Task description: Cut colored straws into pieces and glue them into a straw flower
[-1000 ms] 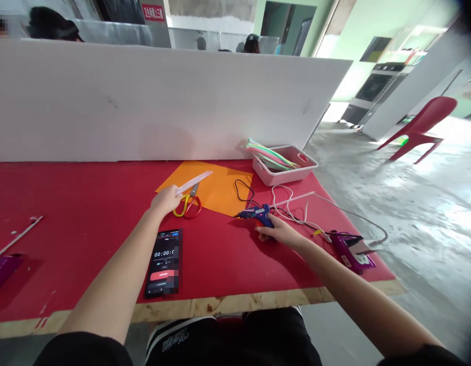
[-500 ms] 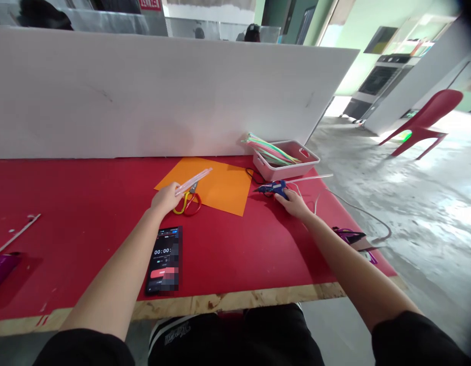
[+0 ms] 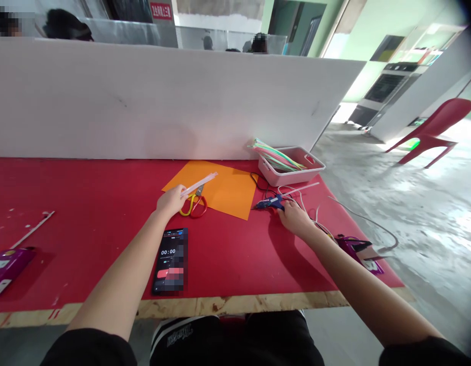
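Note:
My left hand (image 3: 171, 202) is closed around several translucent pinkish glue sticks (image 3: 200, 184), which point away to the right over a sheet of orange paper (image 3: 229, 190). Just beneath them lie scissors (image 3: 193, 205) with one yellow and one red handle loop. On the right, my right hand (image 3: 295, 217) grips the handle of a blue hot glue gun (image 3: 271, 203). Its nozzle faces left, and a long clear stick juts out of its back end. The gun is low over the tabletop; whether it touches, I cannot tell.
A pink basket (image 3: 290, 176) of colourful pipe-cleaner-like strands stands at the back right. A phone (image 3: 170, 262) lies near the front edge of the red table (image 3: 235, 259). Purple items (image 3: 10, 269) sit far left and right. Cables trail off the right side; a white partition (image 3: 182, 101) rises behind.
My right hand has shifted the glue gun slightly left and nearer to me, and its stick now slants more. The left hand keeps hold of the glue sticks. The whole view has shifted a little.

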`<move>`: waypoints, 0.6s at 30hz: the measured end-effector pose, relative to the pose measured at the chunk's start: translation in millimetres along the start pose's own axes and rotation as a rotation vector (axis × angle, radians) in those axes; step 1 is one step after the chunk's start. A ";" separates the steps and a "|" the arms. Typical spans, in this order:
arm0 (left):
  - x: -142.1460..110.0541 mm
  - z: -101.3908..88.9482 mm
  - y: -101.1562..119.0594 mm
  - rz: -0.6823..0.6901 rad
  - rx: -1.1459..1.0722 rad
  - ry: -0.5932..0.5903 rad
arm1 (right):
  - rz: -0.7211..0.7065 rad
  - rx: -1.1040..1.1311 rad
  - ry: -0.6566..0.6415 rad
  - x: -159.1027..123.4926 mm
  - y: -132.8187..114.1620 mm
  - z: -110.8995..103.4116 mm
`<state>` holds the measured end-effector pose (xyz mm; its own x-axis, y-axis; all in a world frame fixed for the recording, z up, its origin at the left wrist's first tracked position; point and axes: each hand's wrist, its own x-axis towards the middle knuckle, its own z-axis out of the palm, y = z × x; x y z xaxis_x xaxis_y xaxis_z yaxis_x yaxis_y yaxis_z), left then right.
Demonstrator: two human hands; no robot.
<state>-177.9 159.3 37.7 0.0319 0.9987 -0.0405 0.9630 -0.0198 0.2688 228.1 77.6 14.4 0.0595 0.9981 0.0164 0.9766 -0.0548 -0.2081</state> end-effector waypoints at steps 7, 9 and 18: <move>5.1 0.0 -17.0 -0.044 0.084 0.070 | -0.049 0.027 -0.011 -7.8 -24.8 -40.9; 5.0 1.9 -20.3 -0.057 0.116 0.076 | -0.059 0.079 0.001 -1.2 -26.8 -49.2; -36.6 -9.9 8.8 0.020 0.074 0.275 | -0.118 0.481 0.158 52.6 -19.1 -31.2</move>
<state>-173.3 123.1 51.1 -0.0127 0.9733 0.2292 0.9802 -0.0332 0.1952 219.0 130.2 49.7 0.0214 0.9782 0.2063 0.7751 0.1141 -0.6214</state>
